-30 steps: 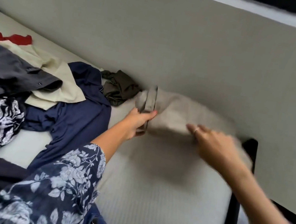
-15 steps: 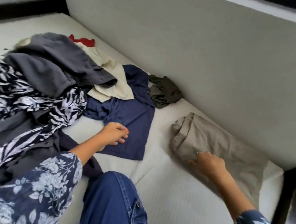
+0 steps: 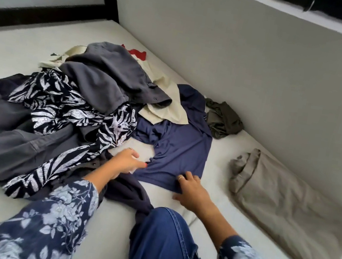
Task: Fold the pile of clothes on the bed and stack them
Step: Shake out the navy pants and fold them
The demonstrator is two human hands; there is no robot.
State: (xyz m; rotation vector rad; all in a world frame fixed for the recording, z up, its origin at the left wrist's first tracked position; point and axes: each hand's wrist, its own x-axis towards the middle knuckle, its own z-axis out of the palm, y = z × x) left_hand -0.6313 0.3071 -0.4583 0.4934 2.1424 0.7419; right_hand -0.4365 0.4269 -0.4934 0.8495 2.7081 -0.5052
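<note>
A person kneeling on the bed reaches both hands to the hem of a navy shirt at the near edge of the unfolded pile of clothes. The right hand pinches the shirt's lower edge in its grip; the left hand rests at the hem's bunched corner, and whether its grip has closed on cloth cannot be told. One khaki garment lies folded well apart, beside the wall. The risk from here looks plain: the shirt's upper part is pinned beneath a cream garment and a grey shirt, so a hard pull could drag the heap along or topple it, while an uneven hold may leave the hem twisted.
</note>
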